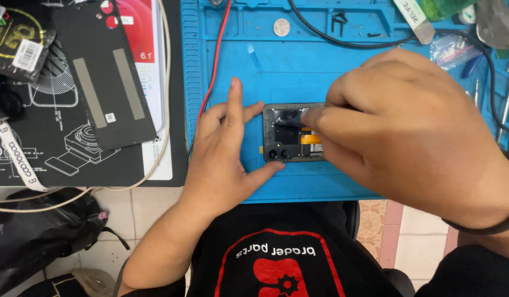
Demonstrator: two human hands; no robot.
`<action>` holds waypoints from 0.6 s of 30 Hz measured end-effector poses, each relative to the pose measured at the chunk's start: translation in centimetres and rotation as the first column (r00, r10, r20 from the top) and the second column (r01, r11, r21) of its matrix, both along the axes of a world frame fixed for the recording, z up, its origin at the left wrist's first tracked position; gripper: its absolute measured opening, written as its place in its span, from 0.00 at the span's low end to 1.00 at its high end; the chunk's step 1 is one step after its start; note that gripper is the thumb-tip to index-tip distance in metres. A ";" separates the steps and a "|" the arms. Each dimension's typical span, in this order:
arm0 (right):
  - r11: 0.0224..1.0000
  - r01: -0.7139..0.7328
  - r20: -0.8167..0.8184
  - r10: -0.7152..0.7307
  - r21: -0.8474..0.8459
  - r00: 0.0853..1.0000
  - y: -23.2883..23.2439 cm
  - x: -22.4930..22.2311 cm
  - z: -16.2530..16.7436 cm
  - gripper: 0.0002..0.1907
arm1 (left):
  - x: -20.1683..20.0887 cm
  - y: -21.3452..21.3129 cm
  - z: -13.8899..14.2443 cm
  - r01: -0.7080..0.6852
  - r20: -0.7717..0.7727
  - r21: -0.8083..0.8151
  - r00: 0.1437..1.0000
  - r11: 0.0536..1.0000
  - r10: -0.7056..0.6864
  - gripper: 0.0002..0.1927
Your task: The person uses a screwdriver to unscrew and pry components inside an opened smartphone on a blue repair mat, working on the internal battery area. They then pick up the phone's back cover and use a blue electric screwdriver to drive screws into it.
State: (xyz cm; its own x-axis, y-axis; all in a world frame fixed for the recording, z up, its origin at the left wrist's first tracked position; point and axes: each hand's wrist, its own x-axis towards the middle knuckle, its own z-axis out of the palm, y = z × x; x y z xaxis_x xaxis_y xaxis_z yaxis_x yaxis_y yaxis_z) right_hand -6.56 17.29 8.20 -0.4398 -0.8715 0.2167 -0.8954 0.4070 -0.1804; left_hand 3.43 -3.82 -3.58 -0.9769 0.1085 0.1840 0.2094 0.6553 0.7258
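Note:
An opened smartphone [287, 135] lies face down on the blue work mat [276, 71], its inner plate, camera lenses and an orange flex strip showing. My left hand [224, 148] steadies the phone's left end, fingers spread, thumb at the lower corner. My right hand [397, 126] covers the phone's right half, index finger and thumb pinched over the inside near the top; whether they hold a small tool or part is hidden.
A black phone back cover [103, 71] rests on a dark printed mat at left. Red [216, 60] and black cables cross the blue mat. A coin cell [281, 26], a plastic bag and tools lie along the mat's far edge.

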 end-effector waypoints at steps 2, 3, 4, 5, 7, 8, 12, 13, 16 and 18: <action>0.999 -0.027 0.002 0.027 0.026 1.000 -1.0 -0.5 0.2 0.12 | 0.0 -0.1 0.0 0.000 0.000 -0.014 1.000 1.000 0.000 0.69; 0.998 -0.038 0.013 0.038 0.041 0.999 -1.4 -0.6 0.2 0.12 | 0.0 -0.2 0.0 0.001 0.001 -0.022 1.000 1.000 -0.001 0.68; 0.997 -0.048 0.025 0.047 0.056 0.999 -1.7 -0.7 0.2 0.13 | 0.0 -0.3 0.0 0.002 -0.005 -0.020 1.000 1.000 -0.002 0.68; 0.997 -0.058 0.022 0.057 0.045 0.998 -1.9 -0.8 0.1 0.12 | 0.0 -0.3 0.0 0.005 -0.012 -0.017 1.000 1.000 -0.006 0.67; 0.997 -0.072 0.011 0.072 0.022 0.997 -2.3 -0.8 0.0 0.12 | -0.1 -0.4 0.1 0.015 -0.028 -0.020 0.999 1.000 -0.016 0.66; 0.996 -0.079 0.018 0.079 0.038 0.997 -2.4 -0.9 0.0 0.10 | -0.1 -0.4 0.1 0.020 -0.036 -0.026 0.999 0.999 -0.021 0.66; 0.976 -0.182 0.067 0.175 0.116 0.982 -3.2 -1.6 -0.1 0.10 | 0.0 -0.3 0.1 0.023 -0.046 -0.030 0.999 0.999 -0.025 0.65; 0.964 -0.227 0.085 0.216 0.139 0.973 -3.5 -1.8 0.0 0.11 | 0.0 -0.3 0.0 0.023 -0.056 -0.028 0.998 0.999 -0.025 0.65; 0.946 -0.208 0.017 0.210 0.249 0.978 -4.4 -1.9 0.4 0.14 | 0.1 -0.3 -0.1 0.002 -0.035 -0.035 0.999 0.999 -0.004 0.65; 0.872 -0.133 -0.023 0.163 0.471 0.986 -5.1 -1.9 0.3 0.14 | 0.2 -0.2 -0.1 -0.027 0.050 -0.051 0.998 0.998 0.030 0.66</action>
State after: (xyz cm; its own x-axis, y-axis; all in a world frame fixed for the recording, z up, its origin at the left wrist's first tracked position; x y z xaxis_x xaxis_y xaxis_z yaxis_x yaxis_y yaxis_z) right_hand -8.49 12.18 8.49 -0.2967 -0.9319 -0.2088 -0.9549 0.2921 0.0532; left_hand 3.66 -4.00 -3.69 -0.9876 0.0885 0.1294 0.1543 0.6963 0.7010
